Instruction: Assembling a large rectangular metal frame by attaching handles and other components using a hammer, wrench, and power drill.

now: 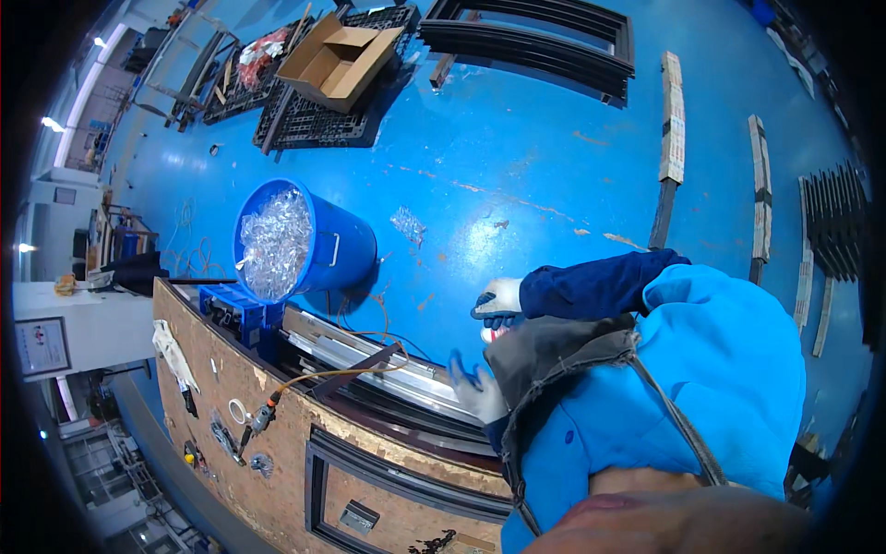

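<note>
My right hand (500, 297) wears a white glove with dark blue-grey coated fingers, and those fingers are curled. Against them is a small white thing with red marks (494, 333); its kind is not clear, and the apron's edge partly hides it. Closer to the workbench, my left hand (477, 391) is in a similar glove, its fingers spread and nothing in them. This hand is beside long metal profiles (392, 374) lying along the bench. The dark grey apron (554, 355) hangs between my arms.
The wooden workbench (277, 434) bears a power tool (263, 420) with an orange hose and a dark frame (318, 489). Beyond its edge stand a blue crate (254, 309) and a blue barrel (346, 245) of clear plastic scraps. An open carton (318, 69) sits on black pallets (314, 134).
</note>
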